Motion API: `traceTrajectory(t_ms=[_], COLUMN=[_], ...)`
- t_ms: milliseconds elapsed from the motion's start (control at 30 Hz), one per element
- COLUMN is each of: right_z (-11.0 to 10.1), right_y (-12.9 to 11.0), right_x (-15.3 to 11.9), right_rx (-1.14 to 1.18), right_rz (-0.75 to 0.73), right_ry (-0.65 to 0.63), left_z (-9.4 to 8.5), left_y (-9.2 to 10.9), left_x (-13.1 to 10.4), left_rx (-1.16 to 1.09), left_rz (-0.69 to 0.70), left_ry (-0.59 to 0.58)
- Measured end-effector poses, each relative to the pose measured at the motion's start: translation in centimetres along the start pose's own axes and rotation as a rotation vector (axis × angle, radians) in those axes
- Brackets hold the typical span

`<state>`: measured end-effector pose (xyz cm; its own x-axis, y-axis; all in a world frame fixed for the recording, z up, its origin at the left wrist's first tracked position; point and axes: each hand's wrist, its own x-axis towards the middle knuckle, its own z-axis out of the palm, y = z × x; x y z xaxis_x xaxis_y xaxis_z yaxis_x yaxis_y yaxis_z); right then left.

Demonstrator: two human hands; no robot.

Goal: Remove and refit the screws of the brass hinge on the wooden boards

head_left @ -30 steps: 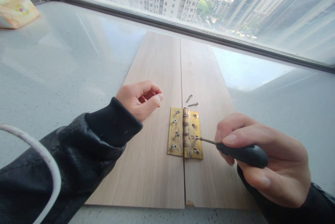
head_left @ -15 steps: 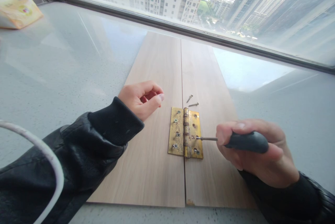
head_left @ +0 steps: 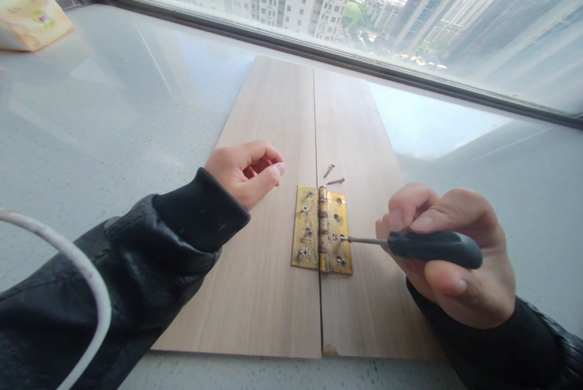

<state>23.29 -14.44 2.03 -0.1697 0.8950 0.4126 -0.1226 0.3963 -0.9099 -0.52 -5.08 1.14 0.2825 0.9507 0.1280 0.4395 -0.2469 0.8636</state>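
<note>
A brass hinge (head_left: 323, 230) lies flat across the seam between a left wooden board (head_left: 268, 110) and a right wooden board (head_left: 359, 153). Several screws sit in its left leaf, and one shows at the lower end of its right leaf. My right hand (head_left: 455, 250) grips a dark-handled screwdriver (head_left: 437, 248), whose tip touches the right leaf at its third hole. Two loose screws, one (head_left: 328, 171) above the other (head_left: 336, 181), lie just beyond the hinge. My left hand (head_left: 248, 172) is curled over the left board, fingers closed with nothing visible in them.
Both boards rest on a speckled white countertop (head_left: 113, 123). Along the back runs a window frame (head_left: 291, 47). A soft package (head_left: 36, 18) sits at the far left corner. A white cable (head_left: 98, 287) loops in front of my left sleeve.
The fingers of my right hand have shifted and loosened around the screwdriver handle, which is turned slightly and shows more. My left hand has hardly moved.
</note>
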Motion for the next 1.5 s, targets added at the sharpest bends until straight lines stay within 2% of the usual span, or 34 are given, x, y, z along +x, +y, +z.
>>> traceTrajectory(t_ms=[233,433,1000,1267,1367,1500], right_z=[-1.2,-0.9,-0.6,-1.1,-1.2,-0.2], right_y=[0.5,0.6,-0.1,-1.2,-0.8,-0.2], right_x=[0.3,0.4,0.0,0.6,0.7,-0.2], right_rx=[-0.017,0.104,0.189,0.022,-0.011,-0.080], right_rz=[0.003,0.050,0.222,0.261,0.241,0.275], right_ry=[-0.030,-0.004,-0.223,-0.190,-0.181,-0.176], left_z=[0.0,0.0,0.1,0.1,0.0,0.2], left_y=[-0.1,0.0,-0.1,0.0,0.0,-0.1], left_x=[0.1,0.0,0.0,-0.1,0.0,-0.1], left_rx=[0.008,0.023,0.012,0.019,0.008,-0.023], left_rz=[0.009,0.004,0.010,0.011,0.008,0.014], left_ry=[0.000,-0.003,-0.007,-0.002,-0.008,0.006])
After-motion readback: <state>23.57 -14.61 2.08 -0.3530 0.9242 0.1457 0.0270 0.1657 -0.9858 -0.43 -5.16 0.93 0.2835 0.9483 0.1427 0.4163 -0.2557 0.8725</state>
